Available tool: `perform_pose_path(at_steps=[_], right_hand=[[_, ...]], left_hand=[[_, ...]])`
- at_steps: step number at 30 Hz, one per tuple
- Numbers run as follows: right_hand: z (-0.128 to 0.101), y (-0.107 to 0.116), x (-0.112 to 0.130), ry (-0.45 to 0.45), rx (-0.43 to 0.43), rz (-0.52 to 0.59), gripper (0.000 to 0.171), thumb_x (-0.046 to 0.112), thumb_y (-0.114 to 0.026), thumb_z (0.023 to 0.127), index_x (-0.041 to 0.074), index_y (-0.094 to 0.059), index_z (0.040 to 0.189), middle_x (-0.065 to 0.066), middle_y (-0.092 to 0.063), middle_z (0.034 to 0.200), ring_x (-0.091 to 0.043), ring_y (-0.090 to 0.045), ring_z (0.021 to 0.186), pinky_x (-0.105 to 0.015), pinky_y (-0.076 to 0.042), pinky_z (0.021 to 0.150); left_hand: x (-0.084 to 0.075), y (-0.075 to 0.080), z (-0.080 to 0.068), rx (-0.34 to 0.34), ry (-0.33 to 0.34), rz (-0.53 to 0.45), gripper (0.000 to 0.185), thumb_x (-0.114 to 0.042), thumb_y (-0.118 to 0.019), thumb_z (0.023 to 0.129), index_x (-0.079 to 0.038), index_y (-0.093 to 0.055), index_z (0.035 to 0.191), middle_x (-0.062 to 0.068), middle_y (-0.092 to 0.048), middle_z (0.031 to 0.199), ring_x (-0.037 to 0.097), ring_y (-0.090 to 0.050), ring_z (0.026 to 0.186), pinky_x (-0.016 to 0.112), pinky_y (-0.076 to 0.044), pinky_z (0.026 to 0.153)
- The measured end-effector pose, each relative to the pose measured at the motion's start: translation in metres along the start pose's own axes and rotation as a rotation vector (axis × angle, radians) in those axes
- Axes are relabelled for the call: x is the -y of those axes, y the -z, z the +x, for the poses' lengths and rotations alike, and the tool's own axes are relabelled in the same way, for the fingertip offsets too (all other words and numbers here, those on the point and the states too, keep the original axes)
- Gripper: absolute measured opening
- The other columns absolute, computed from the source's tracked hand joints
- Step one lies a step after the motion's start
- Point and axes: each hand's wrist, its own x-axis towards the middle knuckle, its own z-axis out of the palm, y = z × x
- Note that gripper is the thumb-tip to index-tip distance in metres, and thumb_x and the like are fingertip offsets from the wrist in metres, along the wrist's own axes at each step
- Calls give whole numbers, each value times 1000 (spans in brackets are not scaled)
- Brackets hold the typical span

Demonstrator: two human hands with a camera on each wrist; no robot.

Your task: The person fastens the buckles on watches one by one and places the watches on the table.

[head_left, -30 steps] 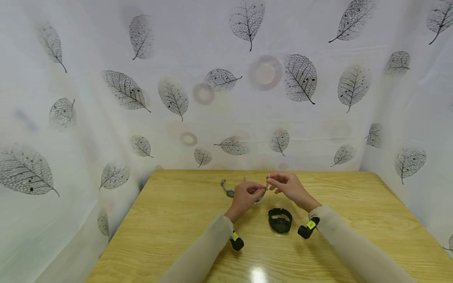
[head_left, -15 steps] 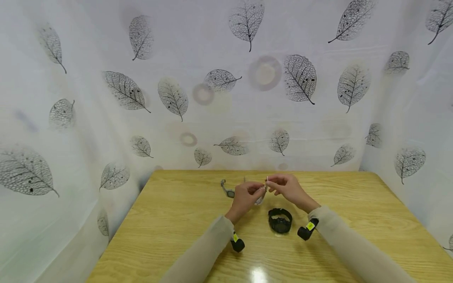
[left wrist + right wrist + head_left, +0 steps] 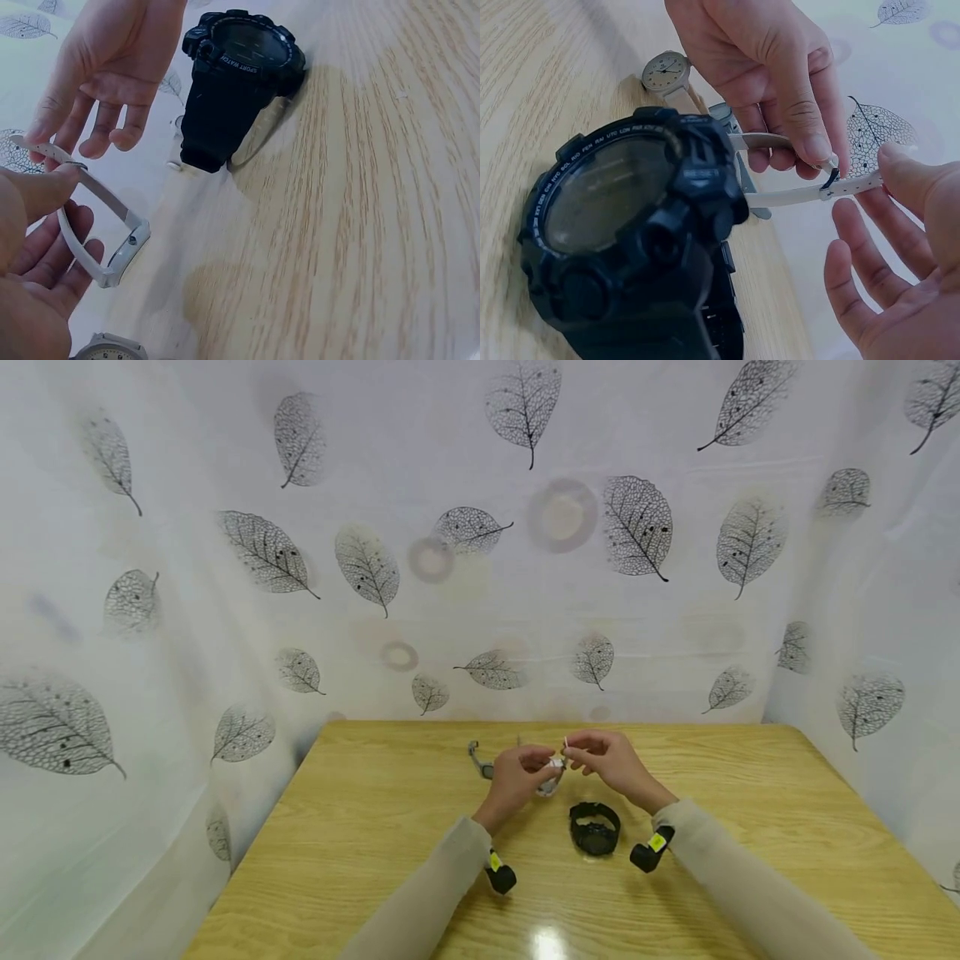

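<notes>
Both hands hold a white-strapped watch [image 3: 552, 783] above the back middle of the wooden table [image 3: 360, 827]. My left hand [image 3: 546, 766] pinches the strap near its buckle [image 3: 829, 180], with the case [image 3: 124, 255] hanging below. My right hand [image 3: 573, 758] pinches the free end of the strap [image 3: 859, 184] between thumb and forefinger. A chunky black digital watch [image 3: 595, 828] lies on the table just below the hands, large in the right wrist view [image 3: 630, 225]. A pale watch with a round dial [image 3: 666, 73] lies to the left [image 3: 480, 762].
White curtains printed with grey leaves [image 3: 465, 568] close off the table at the back and both sides. Black wrist cameras [image 3: 500, 877] [image 3: 649, 852] hang under both sleeves. Bare wood stretches left, right and towards me.
The hands have drawn slightly closer together and the strap's free end has dipped a little. The black watch and the pale watch have not moved.
</notes>
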Motion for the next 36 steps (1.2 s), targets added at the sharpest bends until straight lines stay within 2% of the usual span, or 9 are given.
perform_pose_path(at_steps=[4,9,14,17,20,22,26,29,36], right_hand=[[0,0,2,4,-33,4,32,29,-73,98,6,-72,121,-20,-73,113,-32,-71,91,-53,-60,79],[-1,0,6,26,-53,-3,32,27,-73,98,6,-73,122,-20,-74,107,-37,-70,88,-46,-61,76],[-1,0,7,40,-49,-17,31,24,-71,100,5,-73,124,-19,-73,99,-32,-69,82,-43,-61,73],[-1,1,7,45,-35,-43,29,27,-70,100,8,-74,122,-16,-72,101,-32,-69,84,-46,-61,74],[-2,3,12,50,-7,-77,27,25,-69,101,7,-74,121,-16,-72,105,-31,-68,86,-43,-61,73],[-1,6,11,72,17,-115,25,25,-69,101,8,-75,118,-14,-72,109,-33,-68,89,-40,-60,73],[0,11,9,124,50,-242,21,29,-71,100,15,-77,114,-5,-72,111,-28,-68,90,-36,-59,72],[-1,14,13,153,66,-328,16,31,-72,99,21,-78,110,0,-72,107,-20,-66,87,-34,-57,71],[-1,19,19,228,115,-460,10,25,-74,97,19,-79,103,5,-72,100,-17,-65,83,-32,-55,70]], left_hand=[[0,2,1,11,18,48,26,-19,-81,92,-5,-78,114,1,-78,99,6,-70,83,24,-58,77],[-1,3,3,32,7,101,20,-25,-80,93,-13,-81,109,-5,-77,96,4,-68,79,24,-57,76],[-3,3,3,44,-2,98,18,-27,-79,93,-15,-81,106,-7,-77,94,3,-68,79,24,-57,77],[-6,4,3,50,-2,87,17,-27,-79,93,-14,-80,105,-6,-77,94,3,-68,80,24,-57,77],[-8,5,3,54,2,70,16,-27,-79,94,-14,-80,104,-5,-77,93,4,-68,80,24,-58,75],[-8,5,3,60,4,52,15,-25,-78,94,-13,-80,103,-5,-77,92,5,-68,80,24,-58,74],[-8,5,2,68,-4,21,13,-23,-77,94,-13,-79,102,-4,-76,92,7,-69,80,25,-58,73],[-8,6,2,73,-19,16,13,-24,-77,95,-13,-79,101,-3,-76,91,8,-68,79,26,-58,73],[-7,5,0,79,-42,53,12,-24,-76,96,-14,-78,102,-4,-75,93,8,-69,81,26,-58,75]])
